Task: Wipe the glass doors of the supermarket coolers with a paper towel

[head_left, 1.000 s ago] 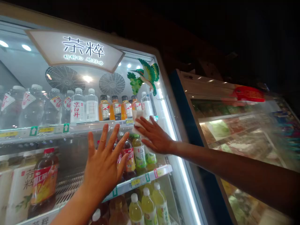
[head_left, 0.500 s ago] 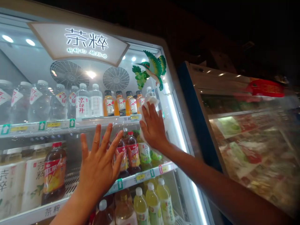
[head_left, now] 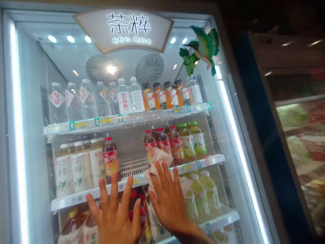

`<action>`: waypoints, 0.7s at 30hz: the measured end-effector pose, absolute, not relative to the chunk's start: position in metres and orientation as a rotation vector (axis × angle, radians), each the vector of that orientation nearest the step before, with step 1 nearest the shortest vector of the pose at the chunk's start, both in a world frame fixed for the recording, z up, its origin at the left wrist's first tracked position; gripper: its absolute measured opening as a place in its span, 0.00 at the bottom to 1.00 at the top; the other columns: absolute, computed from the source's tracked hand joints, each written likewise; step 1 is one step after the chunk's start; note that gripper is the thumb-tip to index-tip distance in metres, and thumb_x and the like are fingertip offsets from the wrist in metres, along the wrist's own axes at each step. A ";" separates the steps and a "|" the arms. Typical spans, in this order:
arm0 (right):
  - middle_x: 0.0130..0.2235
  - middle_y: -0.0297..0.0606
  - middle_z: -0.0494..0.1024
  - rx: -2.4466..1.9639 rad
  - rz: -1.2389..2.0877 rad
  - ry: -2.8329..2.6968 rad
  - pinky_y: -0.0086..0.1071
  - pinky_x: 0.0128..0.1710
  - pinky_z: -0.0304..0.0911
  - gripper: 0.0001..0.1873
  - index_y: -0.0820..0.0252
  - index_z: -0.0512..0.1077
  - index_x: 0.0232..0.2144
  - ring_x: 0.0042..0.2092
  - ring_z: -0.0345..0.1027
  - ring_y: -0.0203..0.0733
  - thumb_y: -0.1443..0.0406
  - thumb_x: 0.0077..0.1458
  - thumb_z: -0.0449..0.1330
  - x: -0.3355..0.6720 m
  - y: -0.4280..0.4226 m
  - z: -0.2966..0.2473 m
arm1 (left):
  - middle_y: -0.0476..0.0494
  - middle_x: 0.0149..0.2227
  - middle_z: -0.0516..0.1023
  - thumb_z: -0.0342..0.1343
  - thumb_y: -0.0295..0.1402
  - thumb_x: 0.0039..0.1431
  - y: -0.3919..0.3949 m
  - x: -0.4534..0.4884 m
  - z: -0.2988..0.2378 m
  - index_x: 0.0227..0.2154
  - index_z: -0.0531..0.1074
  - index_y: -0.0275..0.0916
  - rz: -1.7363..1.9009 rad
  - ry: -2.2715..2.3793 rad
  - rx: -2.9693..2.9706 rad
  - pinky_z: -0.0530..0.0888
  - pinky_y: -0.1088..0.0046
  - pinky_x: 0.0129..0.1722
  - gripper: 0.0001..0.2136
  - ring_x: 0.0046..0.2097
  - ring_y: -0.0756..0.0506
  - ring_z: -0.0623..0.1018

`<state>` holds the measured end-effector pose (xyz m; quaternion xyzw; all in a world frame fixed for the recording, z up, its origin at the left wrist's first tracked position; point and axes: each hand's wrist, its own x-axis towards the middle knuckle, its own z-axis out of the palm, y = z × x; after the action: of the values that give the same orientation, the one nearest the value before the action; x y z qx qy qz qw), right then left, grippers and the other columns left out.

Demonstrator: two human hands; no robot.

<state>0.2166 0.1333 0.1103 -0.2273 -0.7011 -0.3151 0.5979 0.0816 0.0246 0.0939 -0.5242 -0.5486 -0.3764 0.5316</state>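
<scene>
My left hand [head_left: 115, 211] lies flat with fingers spread on the glass door [head_left: 228, 142] of a lit drinks fridge, low in the view. Beside it, my right hand [head_left: 169, 200] presses a white cloth [head_left: 158, 159] flat against the same glass, fingers stretched out over the cloth. Behind the glass stand clear water bottles [head_left: 125, 98] and orange drink bottles [head_left: 162, 96] on the top shelf, and red-labelled tea bottles [head_left: 162, 144] and green-capped bottles [head_left: 194, 139] on the middle shelf.
A lit sign with Chinese characters [head_left: 128, 27] and a green bird sticker [head_left: 203, 47] sit at the fridge top. White cartons [head_left: 76, 167] fill the middle shelf's left side. A second glass-fronted case [head_left: 302, 135] stands to the right, dark around it.
Both hands slid down the glass, and the right hand with the cloth moved down and left to sit beside the left hand. The view swung right to face the fridge squarely.
</scene>
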 end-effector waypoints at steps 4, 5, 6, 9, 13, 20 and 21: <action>0.75 0.49 0.50 -0.580 -0.644 -1.588 0.57 0.74 0.28 0.28 0.64 0.57 0.69 0.77 0.31 0.51 0.64 0.70 0.49 0.172 0.103 0.110 | 0.50 0.77 0.32 0.54 0.33 0.66 0.007 0.054 0.062 0.73 0.36 0.58 -0.934 -1.475 -1.201 0.36 0.35 0.72 0.40 0.76 0.35 0.35; 0.74 0.49 0.51 -0.604 -0.616 -1.572 0.58 0.74 0.30 0.27 0.64 0.57 0.68 0.77 0.30 0.50 0.64 0.70 0.48 0.163 0.099 0.113 | 0.50 0.77 0.31 0.54 0.34 0.66 0.003 0.046 0.058 0.72 0.36 0.59 -0.933 -1.502 -1.190 0.37 0.34 0.71 0.40 0.76 0.35 0.34; 0.74 0.49 0.51 -0.626 -0.592 -1.563 0.59 0.74 0.31 0.27 0.64 0.57 0.68 0.77 0.29 0.50 0.64 0.70 0.48 0.154 0.096 0.113 | 0.50 0.77 0.31 0.54 0.34 0.67 -0.001 0.036 0.055 0.72 0.36 0.59 -0.931 -1.520 -1.179 0.37 0.33 0.71 0.40 0.76 0.34 0.34; 0.75 0.49 0.49 -0.637 -0.569 -1.599 0.60 0.74 0.30 0.27 0.64 0.58 0.68 0.77 0.27 0.51 0.64 0.69 0.49 0.130 0.082 0.080 | 0.49 0.77 0.30 0.53 0.35 0.67 -0.015 0.006 0.049 0.72 0.37 0.59 -0.919 -1.549 -1.178 0.36 0.30 0.69 0.39 0.76 0.33 0.33; 0.75 0.49 0.49 -0.590 -0.580 -1.654 0.57 0.74 0.23 0.26 0.64 0.62 0.66 0.77 0.27 0.51 0.63 0.68 0.52 0.103 0.061 0.049 | 0.46 0.77 0.33 0.51 0.34 0.68 -0.028 -0.019 0.041 0.72 0.36 0.58 -0.914 -1.579 -1.237 0.37 0.30 0.70 0.37 0.76 0.33 0.35; 0.75 0.47 0.50 -0.688 -0.556 -1.605 0.62 0.73 0.35 0.28 0.61 0.61 0.68 0.77 0.30 0.53 0.65 0.67 0.52 0.094 0.053 0.058 | 0.43 0.77 0.33 0.50 0.33 0.68 -0.040 -0.017 0.024 0.73 0.37 0.58 -1.031 -1.674 -1.254 0.40 0.23 0.66 0.37 0.76 0.31 0.33; 0.74 0.48 0.53 -0.688 -0.562 -1.606 0.62 0.73 0.37 0.28 0.62 0.62 0.66 0.77 0.32 0.54 0.65 0.65 0.54 0.094 0.052 0.039 | 0.42 0.77 0.31 0.50 0.34 0.68 -0.040 -0.016 0.019 0.73 0.37 0.58 -1.038 -1.694 -1.252 0.40 0.22 0.66 0.37 0.76 0.30 0.33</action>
<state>0.0943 0.0516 0.0390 -0.2976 -0.6951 -0.2433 0.6075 -0.0158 -0.0404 0.0191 -0.4918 -0.6654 -0.4078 0.3860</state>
